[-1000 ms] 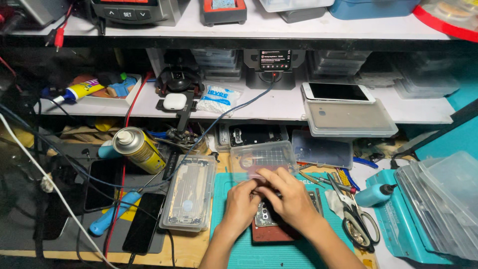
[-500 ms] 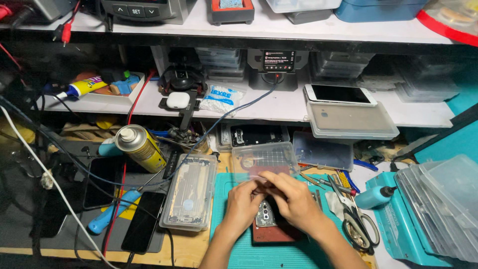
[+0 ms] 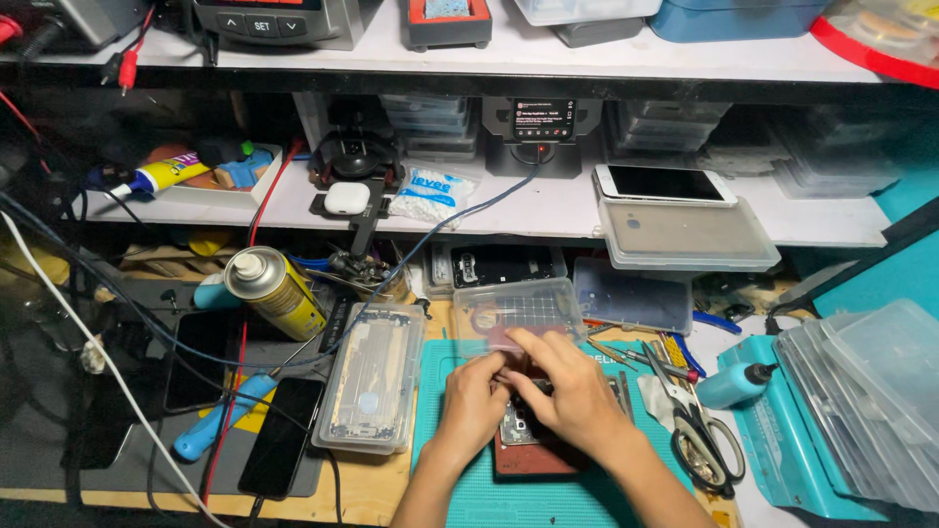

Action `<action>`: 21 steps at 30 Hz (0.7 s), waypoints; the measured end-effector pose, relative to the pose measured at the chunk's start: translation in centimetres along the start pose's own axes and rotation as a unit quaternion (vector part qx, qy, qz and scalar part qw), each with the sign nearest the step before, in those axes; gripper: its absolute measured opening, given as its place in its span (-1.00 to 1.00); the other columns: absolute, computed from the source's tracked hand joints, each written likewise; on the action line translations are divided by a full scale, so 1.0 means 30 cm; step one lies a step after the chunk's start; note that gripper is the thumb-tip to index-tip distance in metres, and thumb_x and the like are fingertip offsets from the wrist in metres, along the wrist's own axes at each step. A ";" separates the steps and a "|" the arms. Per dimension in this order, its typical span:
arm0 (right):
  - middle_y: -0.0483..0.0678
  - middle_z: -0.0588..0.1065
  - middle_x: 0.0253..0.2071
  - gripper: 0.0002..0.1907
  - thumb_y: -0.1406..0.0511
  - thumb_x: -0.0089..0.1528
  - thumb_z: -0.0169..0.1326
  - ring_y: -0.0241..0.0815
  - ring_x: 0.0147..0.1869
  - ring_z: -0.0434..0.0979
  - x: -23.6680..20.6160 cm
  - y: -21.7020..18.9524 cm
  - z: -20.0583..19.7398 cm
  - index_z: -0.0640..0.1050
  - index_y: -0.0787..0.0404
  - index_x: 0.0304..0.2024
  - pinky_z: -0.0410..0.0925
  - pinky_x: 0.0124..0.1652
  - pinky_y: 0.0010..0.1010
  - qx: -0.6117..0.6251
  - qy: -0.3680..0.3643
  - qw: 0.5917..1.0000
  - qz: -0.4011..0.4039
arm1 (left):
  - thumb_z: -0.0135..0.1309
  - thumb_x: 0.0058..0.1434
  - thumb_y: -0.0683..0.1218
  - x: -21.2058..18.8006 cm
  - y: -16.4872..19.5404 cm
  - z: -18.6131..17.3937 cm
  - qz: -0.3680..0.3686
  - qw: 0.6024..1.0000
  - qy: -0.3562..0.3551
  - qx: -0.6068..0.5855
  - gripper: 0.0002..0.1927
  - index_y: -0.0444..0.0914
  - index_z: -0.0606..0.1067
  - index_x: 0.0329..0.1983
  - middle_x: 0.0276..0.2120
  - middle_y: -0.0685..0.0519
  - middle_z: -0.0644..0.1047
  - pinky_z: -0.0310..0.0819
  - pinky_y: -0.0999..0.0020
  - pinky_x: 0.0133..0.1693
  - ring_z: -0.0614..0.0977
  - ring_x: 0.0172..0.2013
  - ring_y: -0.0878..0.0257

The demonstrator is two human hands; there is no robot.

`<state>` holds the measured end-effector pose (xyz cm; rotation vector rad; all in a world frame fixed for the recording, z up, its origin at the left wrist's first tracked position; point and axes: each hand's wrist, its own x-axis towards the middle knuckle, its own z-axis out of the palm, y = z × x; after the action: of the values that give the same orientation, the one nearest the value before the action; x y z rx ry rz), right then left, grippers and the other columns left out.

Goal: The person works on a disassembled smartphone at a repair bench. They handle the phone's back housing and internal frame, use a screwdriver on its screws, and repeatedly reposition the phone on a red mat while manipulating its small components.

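Both my hands work close together over a small opened phone [image 3: 518, 430] lying on a dark red pad [image 3: 538, 460] on the teal mat [image 3: 440, 381]. My left hand [image 3: 472, 399] rests fingers bent on the phone's left side. My right hand [image 3: 562, 386] lies over its top, fingers curled and pinched near the left fingertips. Whether they pinch a small part is hidden. Just beyond my fingers sits a clear plastic parts box [image 3: 518, 311].
A clear tray holding a phone frame [image 3: 372, 386] lies left of the mat, with a yellow spray can [image 3: 274, 290], dark phones [image 3: 284, 435] and cables further left. Scissors [image 3: 699, 435], tweezers and a teal bottle [image 3: 738, 383] lie right. Stacked clear boxes [image 3: 880, 391] fill the right edge.
My hands have stayed over the phone with only small finger shifts. The view has drifted slightly.
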<state>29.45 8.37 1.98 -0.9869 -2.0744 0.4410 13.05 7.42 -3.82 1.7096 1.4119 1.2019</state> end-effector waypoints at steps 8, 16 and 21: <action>0.09 0.56 -0.14 -0.48 0.46 0.18 0.12 0.04 -0.13 0.61 0.001 0.009 -0.012 0.46 0.24 0.23 0.45 -0.17 -0.27 0.054 0.014 0.996 -0.072 | 0.21 0.14 -0.23 -0.002 0.009 -0.004 -0.023 1.000 -0.012 0.015 -0.91 -0.32 0.54 -0.31 -0.40 -0.07 0.63 0.54 0.22 -0.31 0.69 -0.37 0.05; 0.06 0.54 -0.23 -0.48 0.44 0.18 0.13 0.01 -0.20 0.59 0.000 -0.001 -0.014 0.47 0.21 0.22 0.44 -0.20 -0.27 0.046 0.004 0.999 -0.021 | 0.20 0.10 -0.25 0.001 0.005 -0.006 -0.016 1.000 -0.016 0.000 -0.86 -0.31 0.56 -0.26 -0.42 -0.06 0.64 0.54 0.23 -0.30 0.69 -0.37 0.07; 0.06 0.49 -0.36 -0.46 0.35 0.14 0.27 0.01 -0.30 0.54 -0.005 0.000 -0.008 0.48 0.19 0.18 0.40 -0.29 -0.23 -0.021 -0.007 0.999 0.025 | 0.16 0.08 -0.28 -0.001 -0.002 0.003 -0.024 1.000 -0.005 0.008 -0.82 -0.30 0.57 -0.22 -0.40 -0.07 0.62 0.55 0.23 -0.32 0.68 -0.39 0.07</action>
<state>29.70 8.26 2.06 -1.0646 -2.0828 0.4340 13.11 7.42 -3.93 1.6816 1.4528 1.1577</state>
